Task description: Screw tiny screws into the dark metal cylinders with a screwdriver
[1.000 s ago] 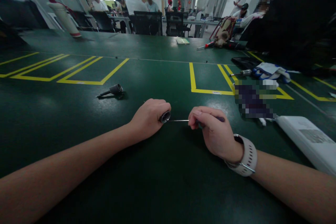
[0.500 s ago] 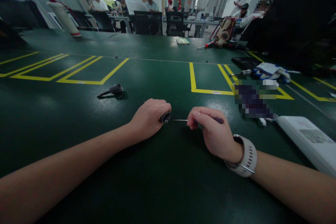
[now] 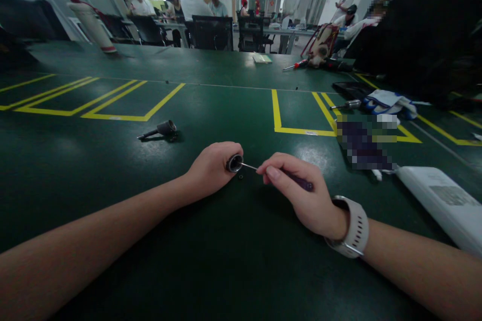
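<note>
My left hand (image 3: 215,169) is closed around a dark cylindrical part whose open round end (image 3: 235,163) faces right and toward me. My right hand (image 3: 293,188) grips a screwdriver (image 3: 303,183) by its purple handle. Its thin metal shaft points left, with the tip at or just inside the opening. Just below that opening, a small ring-like piece (image 3: 241,176) appears on the green table (image 3: 241,271). A dark cup-shaped part with a thin stem (image 3: 164,129) lies beyond my left hand, small dark bits beside its cup.
Yellow tape outlines (image 3: 276,110) mark the table. To the right are a white box-like object (image 3: 440,190), a pixelated dark item (image 3: 363,145), a blue-and-white cloth (image 3: 389,102) and a metal tool (image 3: 350,105). Farther back lies a red-handled screwdriver (image 3: 299,64). People sit beyond.
The part in my left hand has tipped so its opening shows more. The screwdriver's tip has risen and its handle dropped. The small ring-like piece now shows apart, below the opening.
</note>
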Motion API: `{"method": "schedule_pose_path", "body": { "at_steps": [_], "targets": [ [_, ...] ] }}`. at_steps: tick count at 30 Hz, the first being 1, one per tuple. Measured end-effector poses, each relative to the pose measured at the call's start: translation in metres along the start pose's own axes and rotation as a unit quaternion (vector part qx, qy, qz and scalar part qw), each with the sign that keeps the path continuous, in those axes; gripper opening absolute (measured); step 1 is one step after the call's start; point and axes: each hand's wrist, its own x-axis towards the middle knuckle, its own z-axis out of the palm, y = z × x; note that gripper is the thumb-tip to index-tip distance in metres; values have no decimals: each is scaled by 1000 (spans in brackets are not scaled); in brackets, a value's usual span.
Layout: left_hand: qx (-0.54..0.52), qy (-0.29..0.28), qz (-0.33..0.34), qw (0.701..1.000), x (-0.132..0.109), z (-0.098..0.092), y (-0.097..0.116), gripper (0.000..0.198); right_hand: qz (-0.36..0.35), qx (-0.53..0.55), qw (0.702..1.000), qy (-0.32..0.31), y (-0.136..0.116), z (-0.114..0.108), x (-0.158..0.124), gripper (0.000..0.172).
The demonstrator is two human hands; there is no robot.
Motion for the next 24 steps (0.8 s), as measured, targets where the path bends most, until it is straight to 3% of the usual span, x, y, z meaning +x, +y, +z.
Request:
{"method": "schedule_pose_path", "body": {
  "at_steps": [5, 10, 13, 16, 20, 24],
  "targets": [
    [4, 16, 10, 1000, 1, 1, 0, 7, -120, -161, 978, -50, -7, 5, -3, 10],
    [23, 17, 10, 1000, 1, 0, 3, 8, -108, -212, 969, -65, -8, 6, -4, 11],
    [31, 12, 12, 999, 0, -1, 4, 8, -50, -133, 988, -60, -6, 3, -2, 11],
    [25, 17, 14, 999, -1, -1, 4, 9, 70, 6, 997, -30, -1, 1, 1, 14],
    [3, 42, 15, 999, -3, 0, 1, 10, 206, 232, 950, 34, 7, 1, 7, 12],
    [-34, 77, 15, 996, -3, 1, 0, 10, 261, 333, 905, 45, 9, 2, 11, 10]
  ]
}}
